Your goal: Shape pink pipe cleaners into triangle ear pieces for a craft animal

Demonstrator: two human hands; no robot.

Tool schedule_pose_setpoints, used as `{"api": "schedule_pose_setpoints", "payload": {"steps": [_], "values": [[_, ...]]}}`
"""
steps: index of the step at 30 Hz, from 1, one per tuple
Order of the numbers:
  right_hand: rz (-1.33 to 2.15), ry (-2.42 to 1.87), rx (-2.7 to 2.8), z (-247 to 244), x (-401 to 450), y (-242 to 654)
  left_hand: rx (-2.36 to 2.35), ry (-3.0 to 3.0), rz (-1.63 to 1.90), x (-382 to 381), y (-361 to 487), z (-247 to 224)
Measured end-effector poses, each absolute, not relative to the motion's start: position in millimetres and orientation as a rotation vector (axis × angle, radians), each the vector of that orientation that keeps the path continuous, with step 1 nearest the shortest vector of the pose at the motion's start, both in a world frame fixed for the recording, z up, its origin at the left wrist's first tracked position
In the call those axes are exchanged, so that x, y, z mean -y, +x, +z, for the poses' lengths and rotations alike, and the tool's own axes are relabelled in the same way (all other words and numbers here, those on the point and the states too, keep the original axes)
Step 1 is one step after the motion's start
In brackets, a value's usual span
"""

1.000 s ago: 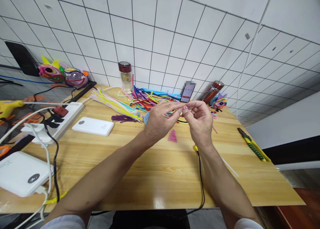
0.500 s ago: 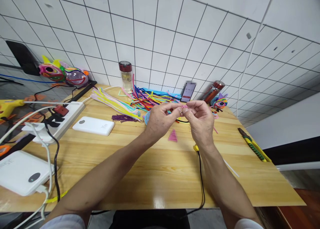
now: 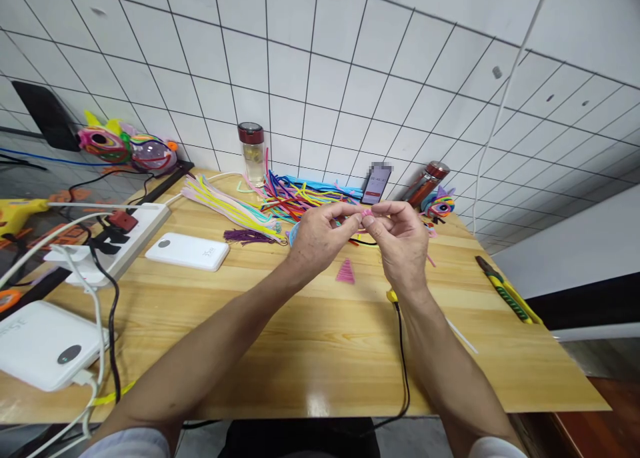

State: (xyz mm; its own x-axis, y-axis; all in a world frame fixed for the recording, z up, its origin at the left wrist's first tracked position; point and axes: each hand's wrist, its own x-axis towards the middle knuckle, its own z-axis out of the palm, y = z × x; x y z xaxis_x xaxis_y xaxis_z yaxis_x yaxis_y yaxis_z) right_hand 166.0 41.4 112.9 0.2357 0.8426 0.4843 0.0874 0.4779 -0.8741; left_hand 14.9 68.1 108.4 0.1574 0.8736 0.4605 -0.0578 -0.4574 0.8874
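A small pink piece (image 3: 367,213) is pinched between the fingertips of both hands, above the wooden table (image 3: 310,338). My left hand (image 3: 320,238) grips it from the left, thumb and forefinger together. From the right, my right hand (image 3: 404,246) pinches the same piece, its fingers curled. Much of the piece is hidden by the fingertips. Below the hands, a flat pink ridged triangle (image 3: 345,271) lies on the table. Part of a light blue round object (image 3: 294,234) shows behind my left hand.
Colourful pipe cleaners (image 3: 305,195) lie behind the hands, near a glass bottle (image 3: 253,157), phone (image 3: 377,183) and red flask (image 3: 426,183). At left are a white power bank (image 3: 187,252) and power strip (image 3: 145,235); pliers (image 3: 505,291) lie right. A black cable runs beside my right forearm.
The fingertips have shifted very slightly around the pink piece. Both hands stay in nearly the same place, and the other objects have not moved.
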Motion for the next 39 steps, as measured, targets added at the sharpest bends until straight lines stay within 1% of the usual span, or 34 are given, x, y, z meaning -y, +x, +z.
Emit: {"api": "schedule_pose_setpoints", "payload": {"steps": [7,15,25,30,34,36,39], "values": [[0.652,-0.960,1.237,111.2,-44.1,169.5,-0.692,1.524,1.289,-74.3,10.9,113.0],[0.653,-0.979,1.211,111.2,-46.9,175.0,-0.699,1.475,1.185,-77.2,6.1,118.3],[0.997,-0.963,1.178,122.2,-47.1,183.1,-0.539,1.725,1.118,-88.4,-4.1,114.5],[1.143,-0.942,1.176,126.5,-45.6,185.4,-0.518,1.807,1.210,-88.2,-0.8,111.6],[1.272,-0.917,1.175,128.3,-45.3,187.0,-0.504,1.846,1.215,-88.0,0.5,110.6],[1.264,-0.919,1.187,128.0,-45.3,187.2,-0.485,1.830,1.240,-87.6,0.9,110.1],[1.139,-0.947,1.250,126.4,-44.2,186.3,-0.473,1.687,1.251,-86.5,2.2,110.0]]}}
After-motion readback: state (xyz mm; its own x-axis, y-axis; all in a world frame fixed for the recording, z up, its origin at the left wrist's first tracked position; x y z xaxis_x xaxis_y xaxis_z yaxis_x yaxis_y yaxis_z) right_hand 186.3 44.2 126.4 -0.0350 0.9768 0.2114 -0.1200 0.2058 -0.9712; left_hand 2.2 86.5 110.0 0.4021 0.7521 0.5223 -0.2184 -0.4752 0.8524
